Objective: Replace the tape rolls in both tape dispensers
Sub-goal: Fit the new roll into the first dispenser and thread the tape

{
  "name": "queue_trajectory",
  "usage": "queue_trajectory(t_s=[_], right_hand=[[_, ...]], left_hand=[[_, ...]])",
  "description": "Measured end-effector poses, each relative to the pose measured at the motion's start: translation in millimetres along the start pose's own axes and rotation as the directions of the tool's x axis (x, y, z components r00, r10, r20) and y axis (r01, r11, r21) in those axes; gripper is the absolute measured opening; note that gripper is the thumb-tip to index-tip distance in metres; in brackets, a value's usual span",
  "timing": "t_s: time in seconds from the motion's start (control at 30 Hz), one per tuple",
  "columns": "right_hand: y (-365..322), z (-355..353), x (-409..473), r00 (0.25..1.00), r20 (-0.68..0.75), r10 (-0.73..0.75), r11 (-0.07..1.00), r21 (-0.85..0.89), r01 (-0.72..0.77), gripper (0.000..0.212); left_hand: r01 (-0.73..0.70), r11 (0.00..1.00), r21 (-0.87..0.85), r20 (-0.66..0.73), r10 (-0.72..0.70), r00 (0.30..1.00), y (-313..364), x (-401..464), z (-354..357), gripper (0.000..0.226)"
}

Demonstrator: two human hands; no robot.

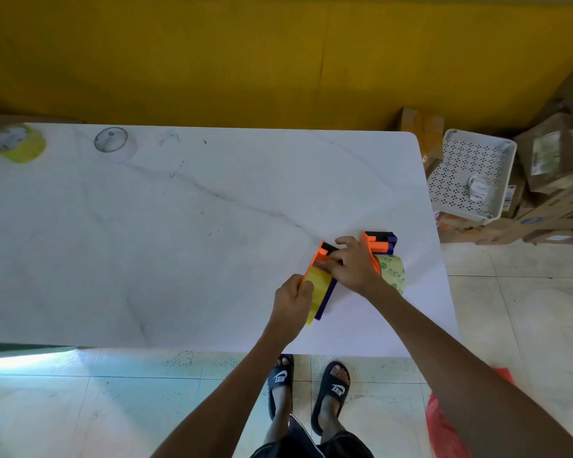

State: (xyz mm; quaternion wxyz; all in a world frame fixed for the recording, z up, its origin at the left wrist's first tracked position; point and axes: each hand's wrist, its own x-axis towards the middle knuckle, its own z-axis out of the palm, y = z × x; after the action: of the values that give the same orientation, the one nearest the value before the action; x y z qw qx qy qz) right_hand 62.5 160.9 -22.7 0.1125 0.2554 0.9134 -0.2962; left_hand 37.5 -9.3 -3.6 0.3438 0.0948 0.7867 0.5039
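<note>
Two orange, black and purple tape dispensers lie on the white table [179, 226] at its right side. The nearer dispenser [323, 259] carries a yellowish tape roll [316, 285]. My left hand [291, 302] grips that roll and the dispenser's lower end. My right hand [353, 264] pinches at the nearer dispenser's head, fingers closed on the tape end there. The second dispenser [379, 244] lies just behind my right hand, with a clear tape roll [392, 269] in it, partly hidden by my wrist.
A yellow tape roll [19, 143] stands at the table's far left corner and a pale roll [113, 142] next to it. A white perforated tray [470, 173] and cardboard boxes [553, 160] sit right of the table. A red bag [444, 421] lies on the floor.
</note>
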Motion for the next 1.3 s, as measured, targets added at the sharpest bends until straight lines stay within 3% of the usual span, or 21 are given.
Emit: queue_trajectory(t_s=[0.1, 0.23, 0.43, 0.67, 0.97, 1.17, 1.3], right_hand=[[-6, -9, -2, 0.997, 0.029, -0.066, 0.993, 0.102, 0.063, 0.023], [-2, -10, -8, 0.996, -0.034, -0.082, 0.981, 0.174, 0.087, 0.023], [-9, 3, -5, 0.993, -0.116, -0.011, 0.998, 0.065, 0.019, 0.027], [-6, 7, 8, 0.992, -0.126, 0.017, 0.996, -0.080, -0.027, 0.017], [-4, 5, 12, 0.989, -0.146, 0.000, 0.998, -0.061, -0.010, 0.011], [-7, 7, 10, 0.934, -0.352, -0.069, 0.966, -0.257, -0.025, 0.003], [-12, 4, 10, 0.970, -0.241, -0.024, 0.934, -0.351, -0.064, 0.012]], left_hand=[[-0.010, 1.000, 0.001, 0.005, 0.010, 1.000, 3, -2, 0, 0.025], [-0.026, 0.999, 0.019, 0.018, 0.026, 0.999, 1, -5, -3, 0.029], [-0.051, 0.996, 0.068, 0.029, 0.049, 0.998, 2, -1, -3, 0.025], [-0.064, 0.993, 0.104, 0.062, 0.058, 0.996, 5, 0, -7, 0.030], [-0.064, 0.988, 0.143, 0.076, 0.053, 0.996, 3, 8, -14, 0.037], [-0.089, 0.984, 0.153, 0.047, 0.083, 0.995, 0, 8, -21, 0.026], [-0.091, 0.976, 0.199, 0.028, 0.087, 0.996, 5, 11, -18, 0.026]])
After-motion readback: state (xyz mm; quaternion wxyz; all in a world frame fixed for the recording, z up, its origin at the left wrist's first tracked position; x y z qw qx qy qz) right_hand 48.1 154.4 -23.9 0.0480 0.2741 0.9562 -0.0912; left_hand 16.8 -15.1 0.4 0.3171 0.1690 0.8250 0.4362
